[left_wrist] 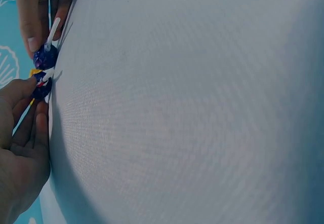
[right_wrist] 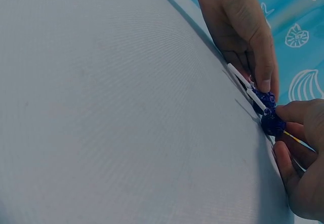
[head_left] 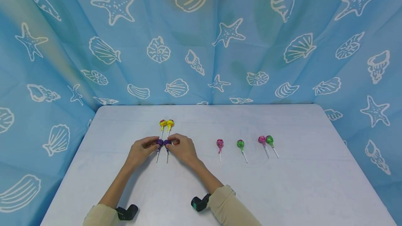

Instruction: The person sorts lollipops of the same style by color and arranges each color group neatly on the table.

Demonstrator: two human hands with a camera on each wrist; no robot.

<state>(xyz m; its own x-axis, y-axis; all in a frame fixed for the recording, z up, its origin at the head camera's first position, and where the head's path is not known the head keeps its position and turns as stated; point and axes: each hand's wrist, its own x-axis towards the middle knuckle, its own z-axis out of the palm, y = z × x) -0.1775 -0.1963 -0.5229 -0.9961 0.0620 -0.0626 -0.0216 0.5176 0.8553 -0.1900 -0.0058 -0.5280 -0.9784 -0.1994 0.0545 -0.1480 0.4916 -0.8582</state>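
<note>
Two purple-wrapped lollipops lie side by side at the left of the table, white sticks pointing toward the near edge. My left hand (head_left: pixel 141 152) pinches the head of the left purple lollipop (head_left: pixel 159 143) between thumb and fingers. The right purple lollipop (head_left: pixel 168 143) is pinched the same way by my right hand (head_left: pixel 183 149). Just beyond the hands, a yellow lollipop (head_left: pixel 162 123) lies beside another yellow lollipop (head_left: pixel 170 123), their sticks running down toward the purple heads. In the right wrist view the purple heads sit close together, with a purple lollipop (right_wrist: pixel 273 124) under my right thumb.
Right of the hands lie a pink lollipop (head_left: pixel 220 143) and a green lollipop (head_left: pixel 240 144), set apart. Farther right, another pink lollipop (head_left: pixel 262 140) and green lollipop (head_left: pixel 269 140) lie together. A blue seashell-print curtain (head_left: pixel 194 37) hangs behind the white table (head_left: pixel 298 184).
</note>
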